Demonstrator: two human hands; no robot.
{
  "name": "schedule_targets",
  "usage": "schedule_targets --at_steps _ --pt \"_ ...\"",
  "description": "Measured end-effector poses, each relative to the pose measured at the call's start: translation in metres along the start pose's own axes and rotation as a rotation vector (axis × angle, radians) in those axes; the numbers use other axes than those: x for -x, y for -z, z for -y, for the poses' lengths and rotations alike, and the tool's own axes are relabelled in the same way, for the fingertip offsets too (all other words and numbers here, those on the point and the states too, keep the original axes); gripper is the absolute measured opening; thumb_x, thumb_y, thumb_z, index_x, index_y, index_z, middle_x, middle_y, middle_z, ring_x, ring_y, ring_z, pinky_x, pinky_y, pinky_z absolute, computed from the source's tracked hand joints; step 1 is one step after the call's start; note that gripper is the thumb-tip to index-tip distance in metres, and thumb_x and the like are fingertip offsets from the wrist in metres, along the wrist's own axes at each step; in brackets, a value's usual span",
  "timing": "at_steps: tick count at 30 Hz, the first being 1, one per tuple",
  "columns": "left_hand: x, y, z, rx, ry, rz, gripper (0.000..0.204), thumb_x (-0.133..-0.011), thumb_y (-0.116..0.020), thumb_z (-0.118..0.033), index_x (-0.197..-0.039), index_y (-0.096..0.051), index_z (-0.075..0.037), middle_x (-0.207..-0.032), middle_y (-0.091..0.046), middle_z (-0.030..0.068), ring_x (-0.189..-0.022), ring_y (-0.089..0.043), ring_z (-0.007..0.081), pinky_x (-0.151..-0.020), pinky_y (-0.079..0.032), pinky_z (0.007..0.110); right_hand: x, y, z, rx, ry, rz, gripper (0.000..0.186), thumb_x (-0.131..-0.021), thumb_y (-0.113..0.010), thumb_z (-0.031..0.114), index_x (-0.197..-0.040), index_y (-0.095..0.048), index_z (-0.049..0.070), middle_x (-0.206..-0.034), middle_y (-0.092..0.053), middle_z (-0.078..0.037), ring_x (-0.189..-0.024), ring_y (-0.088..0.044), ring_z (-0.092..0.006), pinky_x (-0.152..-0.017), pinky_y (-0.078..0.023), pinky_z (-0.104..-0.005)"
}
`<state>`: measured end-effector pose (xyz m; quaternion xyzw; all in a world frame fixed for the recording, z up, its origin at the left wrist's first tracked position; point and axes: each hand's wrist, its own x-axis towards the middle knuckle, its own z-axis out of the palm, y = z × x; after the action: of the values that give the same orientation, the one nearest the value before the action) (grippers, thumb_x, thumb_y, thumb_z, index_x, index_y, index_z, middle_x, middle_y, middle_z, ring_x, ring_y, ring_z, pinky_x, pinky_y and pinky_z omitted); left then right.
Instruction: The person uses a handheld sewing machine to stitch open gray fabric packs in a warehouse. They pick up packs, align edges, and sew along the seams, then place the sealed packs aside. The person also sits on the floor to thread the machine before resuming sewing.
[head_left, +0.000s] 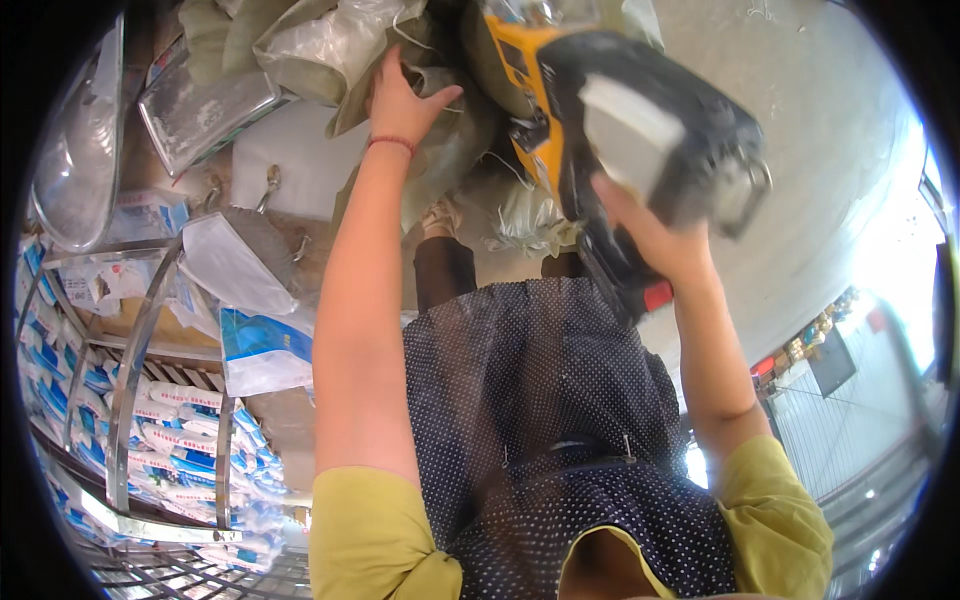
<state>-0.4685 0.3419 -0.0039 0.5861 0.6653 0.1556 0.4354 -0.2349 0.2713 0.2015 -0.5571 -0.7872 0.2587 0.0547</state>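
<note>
My left hand (405, 105) rests at the edge of an olive-green woven sack (345, 95), thumb and forefinger spread apart. Its remaining fingers are partly hidden. In my right hand (655, 235) is a yellow-and-black handheld machine (545, 110) with a pale block on its side, which looks like a portable bag sewing machine. My fingers wrap its handle, and a red spot shows at the lower end. Motion blurs the machine's far right part. Below it lies a crumpled, pale translucent sack (535, 222), near my feet.
A metal rack (125, 400) stands at left, with stacked blue-and-white packages (185, 430) behind its bars. A metal scoop (80, 150) and a shallow metal tray (205, 110) lie at upper left. Concrete floor (820, 150) spreads to the right.
</note>
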Motion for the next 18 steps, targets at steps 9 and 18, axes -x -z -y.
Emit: schedule_targets --at_steps 9,18 --pt "0.022 0.002 0.002 0.165 -0.054 0.06 0.019 -0.069 -0.071 -0.011 -0.086 -0.064 -0.004 -0.078 -0.061 0.0081 -0.068 -0.058 0.0178 -0.063 -0.047 0.028 -0.113 -0.035 0.012 -0.54 -0.488 -0.031 0.031 -0.066 -0.069 0.023 -0.061 -0.058 -0.005 -0.047 -0.053 -0.014 -0.046 -0.056 -0.0282 -0.049 -0.045 -0.0336" --pt "0.029 -0.004 -0.007 0.227 -0.199 -0.102 0.018 -0.064 -0.066 -0.004 -0.082 -0.064 -0.006 -0.075 -0.057 0.0079 -0.068 -0.059 0.0238 -0.061 -0.047 0.032 -0.136 -0.033 0.034 -0.465 -0.642 0.175 0.036 -0.064 -0.065 0.025 -0.06 -0.056 -0.009 -0.047 -0.052 -0.016 -0.044 -0.054 -0.0252 -0.05 -0.045 -0.0334"
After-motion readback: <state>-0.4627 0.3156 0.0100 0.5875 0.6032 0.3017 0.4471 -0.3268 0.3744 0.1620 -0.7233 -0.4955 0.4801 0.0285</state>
